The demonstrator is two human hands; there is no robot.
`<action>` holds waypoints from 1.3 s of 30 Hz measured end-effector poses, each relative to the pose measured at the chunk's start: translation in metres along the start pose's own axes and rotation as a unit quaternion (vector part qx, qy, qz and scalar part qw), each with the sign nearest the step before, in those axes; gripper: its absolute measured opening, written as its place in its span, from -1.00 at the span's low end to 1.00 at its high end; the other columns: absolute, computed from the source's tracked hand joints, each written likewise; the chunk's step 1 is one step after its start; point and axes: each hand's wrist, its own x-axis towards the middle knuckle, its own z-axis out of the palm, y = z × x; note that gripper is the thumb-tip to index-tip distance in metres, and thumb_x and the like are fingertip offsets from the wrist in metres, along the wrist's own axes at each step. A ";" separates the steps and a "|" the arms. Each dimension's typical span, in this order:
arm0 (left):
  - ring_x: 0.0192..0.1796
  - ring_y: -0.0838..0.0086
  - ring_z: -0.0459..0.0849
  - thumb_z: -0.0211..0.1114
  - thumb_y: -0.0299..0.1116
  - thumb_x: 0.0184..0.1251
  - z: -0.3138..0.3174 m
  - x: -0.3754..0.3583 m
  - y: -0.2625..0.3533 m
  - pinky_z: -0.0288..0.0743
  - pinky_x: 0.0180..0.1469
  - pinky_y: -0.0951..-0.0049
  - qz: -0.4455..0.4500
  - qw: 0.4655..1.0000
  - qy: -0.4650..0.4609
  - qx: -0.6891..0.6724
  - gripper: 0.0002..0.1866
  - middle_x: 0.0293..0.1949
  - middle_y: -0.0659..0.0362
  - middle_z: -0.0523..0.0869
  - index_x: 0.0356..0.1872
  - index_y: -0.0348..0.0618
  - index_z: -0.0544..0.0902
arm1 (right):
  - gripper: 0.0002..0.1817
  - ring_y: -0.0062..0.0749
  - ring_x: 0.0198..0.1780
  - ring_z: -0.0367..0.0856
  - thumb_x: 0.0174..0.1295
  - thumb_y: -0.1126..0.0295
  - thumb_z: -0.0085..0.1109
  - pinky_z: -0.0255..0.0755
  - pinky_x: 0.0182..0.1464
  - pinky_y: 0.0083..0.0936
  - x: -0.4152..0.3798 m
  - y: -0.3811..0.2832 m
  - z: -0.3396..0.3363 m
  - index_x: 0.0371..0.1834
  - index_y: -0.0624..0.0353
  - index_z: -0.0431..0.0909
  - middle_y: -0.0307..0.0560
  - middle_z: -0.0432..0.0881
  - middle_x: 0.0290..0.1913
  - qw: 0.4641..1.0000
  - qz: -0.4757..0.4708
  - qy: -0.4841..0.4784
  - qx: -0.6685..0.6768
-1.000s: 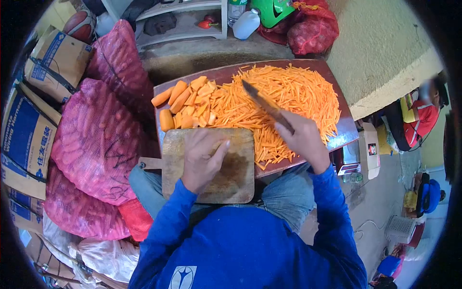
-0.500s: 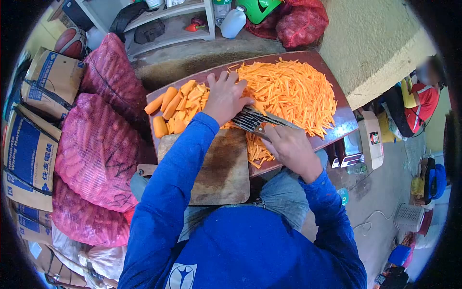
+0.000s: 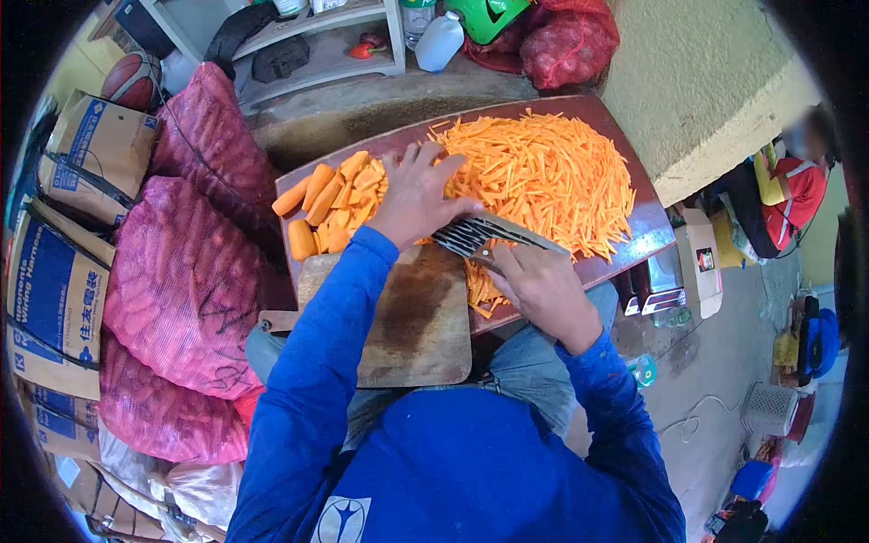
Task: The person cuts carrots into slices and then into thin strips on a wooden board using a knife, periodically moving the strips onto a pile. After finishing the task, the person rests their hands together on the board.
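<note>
A knife with a dark, striped blade (image 3: 498, 233) is in my right hand (image 3: 540, 288), whose fingers wrap round its handle. My left hand (image 3: 419, 195) lies at the blade's far end, fingers spread over carrot pieces, thumb by the blade's tip; whether it grips anything beneath is hidden. Right beyond the hands rises a big heap of orange carrot strips (image 3: 543, 172). Chunks and whole peeled carrots (image 3: 322, 201) lie left of my left hand. The wooden cutting board (image 3: 416, 317) sits at the table's near edge, below the hands.
The red-brown table (image 3: 647, 217) bears the carrots. Pink mesh sacks (image 3: 181, 281) and cardboard boxes (image 3: 54, 290) stand at the left. A shelf (image 3: 317, 45), a white jug (image 3: 440, 42) and a red sack (image 3: 570, 45) are beyond. Another person (image 3: 801, 195) is at the far right.
Both hands have shifted slightly; my left hand is a little further left and lower, its fingers more spread. The knife has tilted, showing more of its blade.
</note>
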 end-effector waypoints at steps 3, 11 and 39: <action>0.34 0.08 0.57 0.67 0.14 0.18 -0.003 -0.004 -0.010 0.24 0.38 -0.17 0.002 0.999 0.005 0.042 -0.33 0.24 0.04 0.69 0.25 0.01 0.79 | -0.71 -0.06 -0.25 0.78 0.45 0.23 0.39 0.64 -0.21 -0.11 -0.001 -0.001 0.001 0.00 0.20 0.60 -0.01 0.70 -0.29 1.000 -0.004 0.011 0.005; 0.38 0.07 0.55 0.65 -0.03 0.24 0.002 -0.024 -0.065 0.25 0.38 -0.17 -0.020 0.991 0.093 0.094 -0.42 0.21 0.10 0.69 0.25 -0.01 0.79 | -0.65 0.02 -0.24 0.75 0.39 0.27 0.47 0.61 -0.22 -0.10 -0.026 -0.031 0.012 0.10 0.18 0.61 0.02 0.65 -0.32 0.995 0.034 0.004 0.095; 0.31 0.04 0.59 0.47 -0.19 0.29 0.007 -0.052 -0.116 0.29 0.28 -0.18 -0.108 0.972 -0.037 0.205 -0.70 0.08 -0.01 0.79 -0.06 -0.11 0.86 | -0.36 0.06 -0.05 0.75 0.39 0.26 0.44 0.67 -0.10 -0.08 -0.060 -0.087 0.065 0.42 0.35 0.44 0.11 0.65 -0.03 0.975 0.004 -0.135 0.175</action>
